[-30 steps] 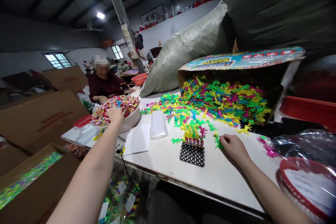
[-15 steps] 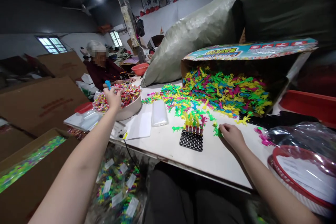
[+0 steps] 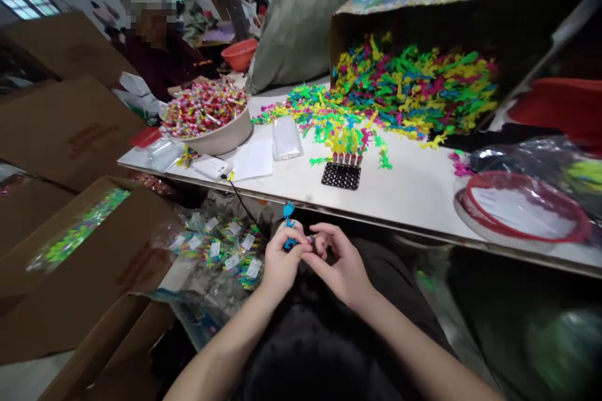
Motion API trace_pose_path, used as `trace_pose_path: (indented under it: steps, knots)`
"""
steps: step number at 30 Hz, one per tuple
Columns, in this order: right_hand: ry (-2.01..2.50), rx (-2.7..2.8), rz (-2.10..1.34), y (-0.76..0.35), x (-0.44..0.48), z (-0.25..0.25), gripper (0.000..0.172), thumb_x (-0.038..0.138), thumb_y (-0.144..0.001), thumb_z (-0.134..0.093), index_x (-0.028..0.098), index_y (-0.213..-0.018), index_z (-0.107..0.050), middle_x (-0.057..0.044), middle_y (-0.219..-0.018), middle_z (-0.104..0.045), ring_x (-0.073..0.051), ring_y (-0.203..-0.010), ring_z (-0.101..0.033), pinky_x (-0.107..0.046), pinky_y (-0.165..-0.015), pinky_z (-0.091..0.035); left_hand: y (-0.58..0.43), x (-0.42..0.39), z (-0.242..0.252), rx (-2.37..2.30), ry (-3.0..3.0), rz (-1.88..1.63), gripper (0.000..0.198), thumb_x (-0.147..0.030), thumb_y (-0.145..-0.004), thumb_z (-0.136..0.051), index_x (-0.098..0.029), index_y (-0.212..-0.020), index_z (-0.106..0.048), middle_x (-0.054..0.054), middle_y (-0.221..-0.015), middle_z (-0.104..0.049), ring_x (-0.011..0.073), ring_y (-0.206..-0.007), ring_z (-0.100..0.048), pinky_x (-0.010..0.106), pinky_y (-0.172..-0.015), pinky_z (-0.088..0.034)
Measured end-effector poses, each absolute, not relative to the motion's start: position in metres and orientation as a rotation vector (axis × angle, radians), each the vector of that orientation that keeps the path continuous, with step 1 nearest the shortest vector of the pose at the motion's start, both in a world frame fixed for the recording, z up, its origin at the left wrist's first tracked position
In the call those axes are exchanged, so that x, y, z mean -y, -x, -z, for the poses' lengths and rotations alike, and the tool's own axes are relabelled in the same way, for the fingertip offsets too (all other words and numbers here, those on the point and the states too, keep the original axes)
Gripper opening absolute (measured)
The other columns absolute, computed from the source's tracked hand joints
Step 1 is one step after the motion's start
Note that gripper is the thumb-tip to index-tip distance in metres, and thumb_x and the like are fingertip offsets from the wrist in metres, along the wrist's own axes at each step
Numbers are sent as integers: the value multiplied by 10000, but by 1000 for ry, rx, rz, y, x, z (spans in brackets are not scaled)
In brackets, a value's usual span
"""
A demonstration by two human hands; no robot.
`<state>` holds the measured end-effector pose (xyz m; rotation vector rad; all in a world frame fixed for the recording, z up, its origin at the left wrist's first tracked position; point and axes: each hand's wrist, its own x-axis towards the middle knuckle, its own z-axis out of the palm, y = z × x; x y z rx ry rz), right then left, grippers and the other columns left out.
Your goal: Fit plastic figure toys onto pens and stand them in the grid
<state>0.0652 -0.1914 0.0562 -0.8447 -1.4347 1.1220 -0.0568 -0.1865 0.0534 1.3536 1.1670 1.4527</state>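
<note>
One blue figure (image 3: 288,210), upright, pinched between thumb and fingers of the left hand (image 3: 279,264), above the lap (image 3: 301,351), in front of the worktop (image 3: 414,194). Touching the left with the right hand (image 3: 345,268); cannot tell whether also grasping anything there.

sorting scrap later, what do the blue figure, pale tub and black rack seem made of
Blue figure: probably rubber or plastic, bright and single-coloured. Pale tub: likely plastic, smooth curved wall. Black rack: possibly plastic, with even openings; finish unclear.
</note>
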Motion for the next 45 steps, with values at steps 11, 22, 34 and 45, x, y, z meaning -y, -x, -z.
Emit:
trace_pose_path:
  steps: [11,22,34,45]
  knots:
    - [939,1262,-1246,-86,227,-38,125,261,-724,-631,209,-813,-561,-4,-786,-570,-122,-733,-532,-255,-688,-427,35,229,-40,-964,-991,-1450,275,-422,-746,-581,-229,-937,-541,-20,-740,-479,57,-575,-427,172,-572,-370]
    - [906,541,-1623,-108,226,-62,234,298,-589,-744,195,-765,-628,8,-702,-633,-68,-574,-534,-178,-557,-441,40,244,-50,-1168,-1055,-1245,250,-349,-686,-654,-140,-796,-571,-12,-553,-588,52,-427,-471,143,-429,-374]
    - [754,433,-1713,-98,229,-60,216,356,-672,-684,166,-749,-616,-5,-701,-578,-102,-608,-548,-186,-429,-503,46,243,-51,-1324,-1413,-1325,144,-239,-660,-679,-180,-791,-687,45,-791,-667,137,-664,-607,239,-622,-502]
    - [764,432,-1732,-95,229,-61,247,395,-681,-665,170,-748,-589,-7,-721,-560,-97,-648,-545,-166,-477,-517,49,241,-53,-1329,-1488,-1328,115,-208,-663,-676,-189,-775,-693,40,-769,-669,149,-703,-603,262,-667,-492]
